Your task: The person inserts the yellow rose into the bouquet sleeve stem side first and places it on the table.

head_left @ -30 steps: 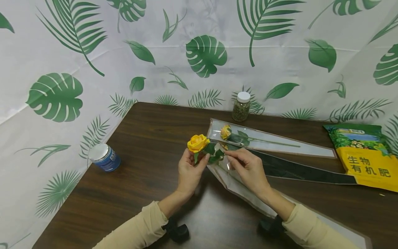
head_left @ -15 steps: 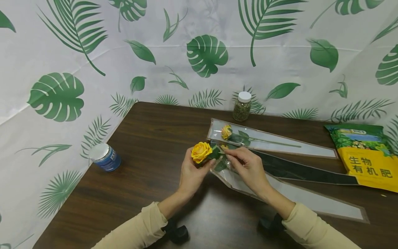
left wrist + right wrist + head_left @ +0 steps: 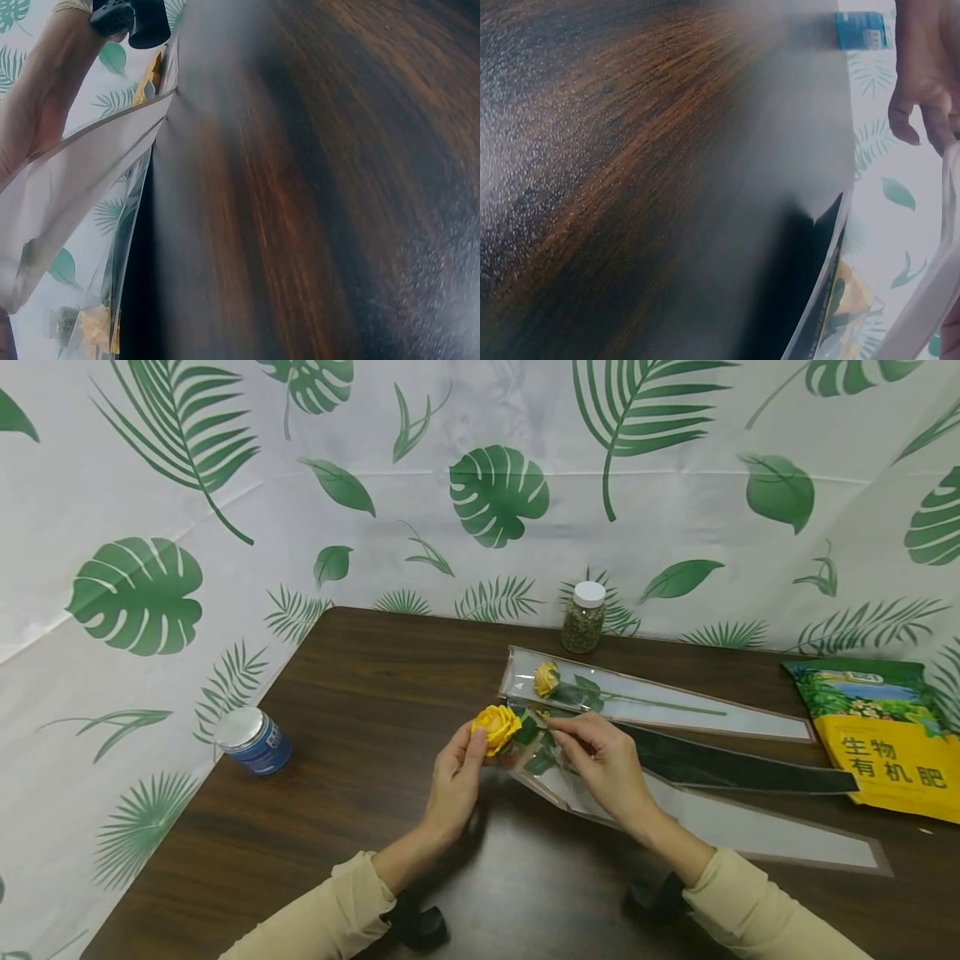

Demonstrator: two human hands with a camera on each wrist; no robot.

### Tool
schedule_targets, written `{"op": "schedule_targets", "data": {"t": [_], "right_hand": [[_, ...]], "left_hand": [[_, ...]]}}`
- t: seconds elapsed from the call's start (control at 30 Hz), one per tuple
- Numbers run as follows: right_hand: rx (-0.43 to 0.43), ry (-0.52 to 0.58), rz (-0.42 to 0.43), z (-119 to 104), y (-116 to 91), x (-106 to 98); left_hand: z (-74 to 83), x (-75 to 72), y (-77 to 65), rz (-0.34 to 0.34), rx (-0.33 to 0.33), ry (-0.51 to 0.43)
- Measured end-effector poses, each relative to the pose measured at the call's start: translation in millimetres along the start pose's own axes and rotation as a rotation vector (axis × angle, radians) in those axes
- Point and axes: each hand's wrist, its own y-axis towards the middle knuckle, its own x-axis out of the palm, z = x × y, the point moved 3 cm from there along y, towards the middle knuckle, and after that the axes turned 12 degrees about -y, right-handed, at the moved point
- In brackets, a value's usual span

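Observation:
A yellow artificial rose (image 3: 497, 729) with green leaves is in my left hand (image 3: 453, 781), the thumb resting on its bloom. The rose's leaves and lower part lie at the mouth of a long tapering flower sleeve (image 3: 772, 833), clear in front and white behind. My right hand (image 3: 609, 772) pinches the sleeve at its wide mouth, close to the leaves; its fingertips partly cover the spot. In the left wrist view the white sleeve (image 3: 82, 180) hangs above the table. The right wrist view shows the left hand (image 3: 926, 90) near the sleeve's edge.
Behind lies a second sleeve (image 3: 765, 720) with a yellow rose inside, and a black sleeve (image 3: 720, 760) beside it. A yellow-green fertilizer bag (image 3: 888, 747) lies at right. A white-lidded jar (image 3: 583, 618) stands at the back, a blue can (image 3: 255, 741) at left.
The rose has shifted right and slightly down toward the sleeve mouth, and my left thumb has moved onto the bloom. The sleeve's narrow end has swung away from me. The right hand barely moved.

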Motion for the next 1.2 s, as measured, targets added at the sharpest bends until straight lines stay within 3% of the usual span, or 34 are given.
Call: {"op": "schedule_targets", "data": {"t": [0.2, 0.57, 0.8, 1.03, 1.2], "right_hand": [[-0.034, -0.006, 0.021, -2, 0, 0], [-0.042, 0.011, -0.007, -9, 0, -4], [-0.045, 0.012, -0.017, -11, 1, -4], [-0.102, 0.028, -0.018, -14, -1, -3], [-0.119, 0.008, -0.052, -16, -3, 1]], "left_hand": [[0.8, -0.4, 1.6, -0.021, -0.065, -0.055], [2.1, -3.7, 3.7, -0.118, -0.124, 0.122], [9.1, -2.6, 7.6, -0.192, -0.152, 0.184], [9.3, -0.7, 9.3, -0.293, -0.224, 0.363], [7.5, 0.4, 10.3, -0.336, -0.183, 0.507]]}}
